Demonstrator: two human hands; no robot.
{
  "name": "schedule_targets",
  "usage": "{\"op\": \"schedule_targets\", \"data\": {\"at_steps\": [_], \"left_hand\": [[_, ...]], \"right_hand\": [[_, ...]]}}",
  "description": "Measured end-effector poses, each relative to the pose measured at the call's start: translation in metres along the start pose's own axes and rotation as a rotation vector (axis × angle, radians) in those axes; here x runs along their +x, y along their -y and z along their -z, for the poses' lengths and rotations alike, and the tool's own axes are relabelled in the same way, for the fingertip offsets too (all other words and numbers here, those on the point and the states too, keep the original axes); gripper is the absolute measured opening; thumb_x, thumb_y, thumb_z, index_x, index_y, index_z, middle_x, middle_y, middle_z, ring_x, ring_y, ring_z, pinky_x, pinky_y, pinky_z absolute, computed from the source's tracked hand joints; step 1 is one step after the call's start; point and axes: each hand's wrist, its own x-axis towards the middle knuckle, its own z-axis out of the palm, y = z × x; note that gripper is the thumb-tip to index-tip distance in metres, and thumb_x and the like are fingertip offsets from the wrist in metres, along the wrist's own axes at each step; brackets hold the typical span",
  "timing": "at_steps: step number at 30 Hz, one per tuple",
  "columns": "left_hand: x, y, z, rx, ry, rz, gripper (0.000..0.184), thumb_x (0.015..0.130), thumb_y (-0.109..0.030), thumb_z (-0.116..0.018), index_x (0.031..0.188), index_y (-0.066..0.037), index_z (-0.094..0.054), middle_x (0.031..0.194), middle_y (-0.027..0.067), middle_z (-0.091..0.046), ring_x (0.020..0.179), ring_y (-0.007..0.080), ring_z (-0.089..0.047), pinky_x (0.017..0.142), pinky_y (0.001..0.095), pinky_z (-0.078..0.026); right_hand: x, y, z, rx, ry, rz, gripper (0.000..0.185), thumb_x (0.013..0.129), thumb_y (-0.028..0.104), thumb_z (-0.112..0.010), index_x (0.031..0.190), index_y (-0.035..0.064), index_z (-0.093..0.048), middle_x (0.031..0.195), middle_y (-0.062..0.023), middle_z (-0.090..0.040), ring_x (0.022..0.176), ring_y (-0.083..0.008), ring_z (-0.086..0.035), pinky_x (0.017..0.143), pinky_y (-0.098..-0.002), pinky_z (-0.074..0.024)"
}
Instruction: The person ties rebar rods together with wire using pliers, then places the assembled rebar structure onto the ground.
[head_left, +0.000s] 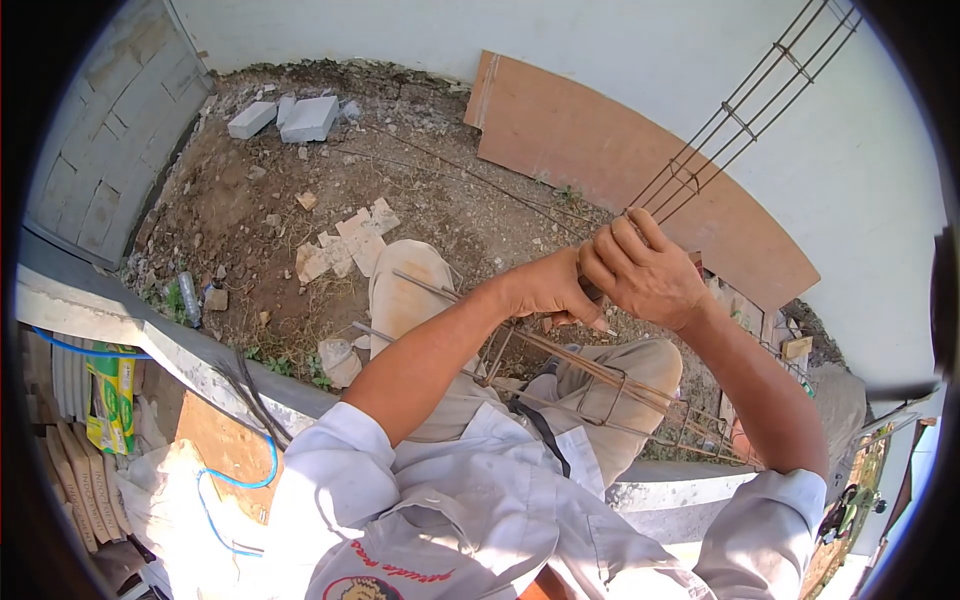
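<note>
My left hand (555, 288) and my right hand (645, 272) meet in front of me above my lap, both with curled fingers. A dark piece (590, 287) shows between them; its kind is mostly hidden by the fingers. Below the hands, a cage of thin steel rebar (600, 378) with square stirrups lies across my bent legs. A second rebar cage (740, 115) rises beyond my right hand toward the upper right, in front of the white wall. Whether either hand touches a bar is not visible.
A brown board (600, 140) leans against the white wall (360, 35). White blocks (308, 119) and broken tile pieces (345, 243) lie on the dirt. A low concrete ledge (180, 345) runs beneath me. A blue hose (240, 483) and a green-yellow bag (113, 400) are at left.
</note>
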Motion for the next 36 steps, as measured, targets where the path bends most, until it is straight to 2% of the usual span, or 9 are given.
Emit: {"op": "schedule_targets", "data": {"at_steps": [5,9,12,17,20,24,30,32,36], "left_hand": [[0.002,0.004,-0.012,0.376,-0.22,-0.046,0.046,0.073,-0.008,-0.096,0.108,0.004,-0.068,0.089,0.0152,-0.075,0.073,0.0257,-0.075,0.062,0.0377,-0.059],[-0.016,-0.024,-0.065,0.678,-0.536,-0.005,0.064,0.076,-0.022,-0.094,0.127,0.003,-0.064,0.12,0.0252,-0.075,0.118,0.0424,-0.071,0.1,0.0506,-0.056],[-0.005,0.003,-0.084,0.691,-0.752,-0.158,0.056,0.076,-0.022,-0.094,0.12,0.002,-0.069,0.115,0.0255,-0.076,0.113,0.0405,-0.073,0.096,0.0489,-0.059],[0.014,0.007,-0.067,0.745,-0.567,0.002,0.034,0.071,-0.014,-0.095,0.092,0.003,-0.074,0.087,0.0195,-0.077,0.087,0.0424,-0.076,0.077,0.0486,-0.061],[0.02,0.015,-0.039,0.501,-0.309,-0.172,0.036,0.067,-0.015,-0.097,0.088,0.003,-0.074,0.08,0.0149,-0.077,0.076,0.0341,-0.074,0.07,0.0448,-0.06],[0.016,-0.003,-0.015,0.231,0.133,0.172,0.048,0.063,-0.02,-0.101,0.096,0.003,-0.074,0.088,0.013,-0.077,0.081,0.0221,-0.07,0.074,0.0389,-0.058],[0.001,0.005,-0.079,0.756,-0.695,-0.328,0.032,0.072,-0.018,-0.094,0.086,0.003,-0.074,0.085,0.0196,-0.077,0.084,0.0384,-0.077,0.077,0.0476,-0.061],[0.003,0.008,-0.086,0.768,-0.615,-0.154,0.045,0.074,-0.024,-0.094,0.102,0.005,-0.073,0.101,0.0248,-0.077,0.104,0.0417,-0.075,0.086,0.0475,-0.06],[0.018,0.008,-0.05,0.634,-0.381,-0.198,0.043,0.07,-0.017,-0.097,0.098,0.005,-0.072,0.085,0.016,-0.077,0.081,0.0354,-0.076,0.074,0.0452,-0.061]], "right_hand": [[0.005,0.008,-0.005,0.111,0.365,-0.133,0.018,0.087,0.024,-0.072,0.092,0.0072,-0.076,0.093,-0.0057,-0.072,0.096,-0.0254,-0.069,0.091,-0.0381,-0.0523],[0.013,0.003,-0.004,0.268,0.608,-0.265,0.012,0.084,0.018,-0.074,0.086,0.0071,-0.078,0.09,-0.0117,-0.078,0.088,-0.0268,-0.077,0.077,-0.0394,-0.0571],[0.026,-0.005,0.007,0.439,0.866,-0.328,0.011,0.084,0.015,-0.074,0.088,0.0065,-0.08,0.091,-0.0152,-0.08,0.088,-0.028,-0.08,0.073,-0.0412,-0.0603],[0.002,0.003,0.008,0.409,0.859,-0.285,0.017,0.084,0.018,-0.074,0.095,0.0059,-0.079,0.096,-0.0139,-0.081,0.096,-0.0287,-0.08,0.082,-0.0417,-0.0614],[-0.016,0.006,0.017,-0.11,-0.01,-0.002,0.021,0.085,0.022,-0.072,0.098,0.0056,-0.076,0.104,-0.0148,-0.078,0.107,-0.0285,-0.075,0.09,-0.0398,-0.0574],[-0.04,0.026,-0.007,0.092,0.268,-0.159,0.025,0.086,0.025,-0.071,0.101,0.0061,-0.074,0.109,-0.0133,-0.076,0.114,-0.0301,-0.071,0.098,-0.0406,-0.0544],[0.008,-0.001,0.021,0.524,0.92,-0.438,0.012,0.086,0.014,-0.073,0.09,0.0051,-0.08,0.096,-0.0169,-0.081,0.099,-0.0312,-0.079,0.08,-0.0434,-0.0621],[0.019,-0.018,0.02,0.648,1.067,-0.372,0.01,0.086,0.011,-0.073,0.086,0.0051,-0.081,0.093,-0.0191,-0.081,0.095,-0.0311,-0.081,0.072,-0.0447,-0.0629],[0.014,-0.007,0.017,0.398,0.769,-0.261,0.014,0.084,0.015,-0.076,0.092,0.0032,-0.078,0.089,-0.013,-0.077,0.089,-0.0314,-0.076,0.079,-0.0414,-0.0582]]}}
